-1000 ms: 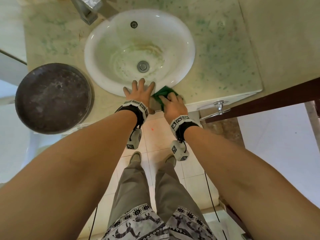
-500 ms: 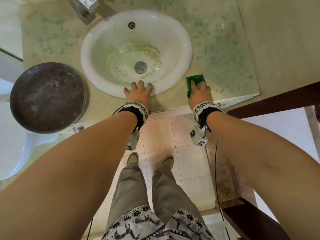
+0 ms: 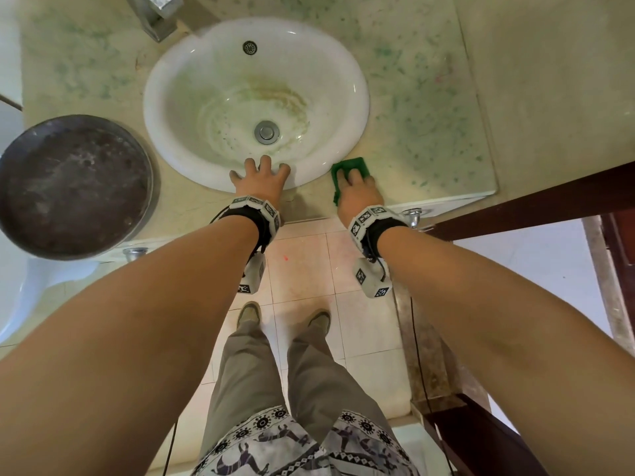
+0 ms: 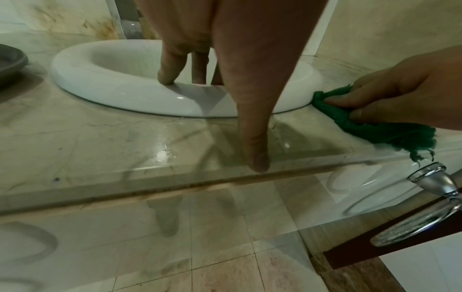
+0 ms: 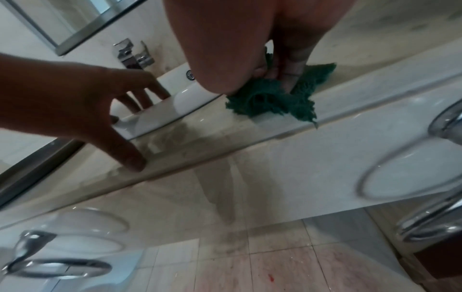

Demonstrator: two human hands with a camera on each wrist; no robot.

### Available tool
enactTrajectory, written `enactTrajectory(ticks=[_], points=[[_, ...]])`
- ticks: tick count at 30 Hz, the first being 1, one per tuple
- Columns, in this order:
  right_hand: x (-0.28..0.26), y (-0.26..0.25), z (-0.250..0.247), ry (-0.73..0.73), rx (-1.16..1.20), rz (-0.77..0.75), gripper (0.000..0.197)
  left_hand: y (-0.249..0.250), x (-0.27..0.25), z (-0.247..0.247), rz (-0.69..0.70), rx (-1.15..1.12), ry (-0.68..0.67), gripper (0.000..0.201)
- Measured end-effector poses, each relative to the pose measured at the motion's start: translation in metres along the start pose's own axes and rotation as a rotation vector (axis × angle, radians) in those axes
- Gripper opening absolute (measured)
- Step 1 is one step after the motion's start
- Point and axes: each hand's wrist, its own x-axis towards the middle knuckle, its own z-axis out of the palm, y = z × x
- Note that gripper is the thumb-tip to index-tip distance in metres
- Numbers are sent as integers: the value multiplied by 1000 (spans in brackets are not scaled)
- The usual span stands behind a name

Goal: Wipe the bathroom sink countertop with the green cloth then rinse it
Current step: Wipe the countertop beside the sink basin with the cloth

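The green cloth (image 3: 354, 165) lies bunched on the beige marble countertop (image 3: 429, 132), against the front right rim of the white sink (image 3: 156, 97). My right hand (image 3: 355, 192) presses down on the cloth, its fingers curled into the fabric (image 5: 265, 98) and pinching it (image 4: 390, 132). My left hand (image 3: 261, 178) rests flat on the sink's front rim. Its fingers (image 4: 170, 67) lie straight over the rim, and its thumb (image 4: 255, 138) lies on the wet countertop near the front edge.
A dark round metal bowl (image 3: 72, 187) sits on the counter left of the sink. The faucet (image 3: 158, 12) stands at the back. Chrome towel rings (image 4: 435, 183) hang under the counter's front edge. A dark wooden frame (image 3: 549, 194) borders the counter on the right.
My right hand swept the cloth to the right along the front of the counter, then back left against the sink rim. My left hand stayed on the rim.
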Motion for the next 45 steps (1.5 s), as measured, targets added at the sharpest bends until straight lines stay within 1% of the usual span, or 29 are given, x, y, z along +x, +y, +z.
enactTrajectory(ticks=[5, 9, 17, 19, 21, 23, 26, 29, 31, 33, 39, 42, 45], points=[[-7, -17, 11, 10, 28, -94, 59, 1, -2, -1, -1, -6, 0, 108], [-6, -16, 19, 27, 67, -185, 55, 2, -2, -3, -10, -9, -8, 106], [-7, -10, 26, 32, 106, -180, 55, 0, -2, -1, -9, -18, 2, 108], [-8, -18, 26, 27, 94, -197, 54, 1, -2, 0, -6, -13, 6, 108], [-12, -36, 29, 18, 90, -250, 52, 1, -1, 1, -9, -17, 2, 107], [-17, -58, 34, 22, 108, -285, 48, 1, 1, 2, -17, -26, 15, 101], [-12, -74, 36, 48, 182, -233, 41, 0, 3, 4, -20, -29, 30, 94], [-7, -61, 29, 19, 137, -213, 42, 2, 4, 1, -10, -21, 8, 94], [-6, -49, 22, 24, 88, -215, 44, 2, 4, 0, -18, -33, 19, 85], [-3, -36, 16, 18, 83, -176, 46, 2, 5, 1, -19, -40, 32, 79], [-3, -3, 3, 21, 90, -22, 50, 3, 7, -3, -29, -60, 12, 84], [-10, 14, 0, 23, 59, 40, 54, 11, 12, -11, 55, -49, 46, 99], [-12, 34, -6, 15, 31, 61, 52, 32, 19, -25, 138, -80, 66, 103]])
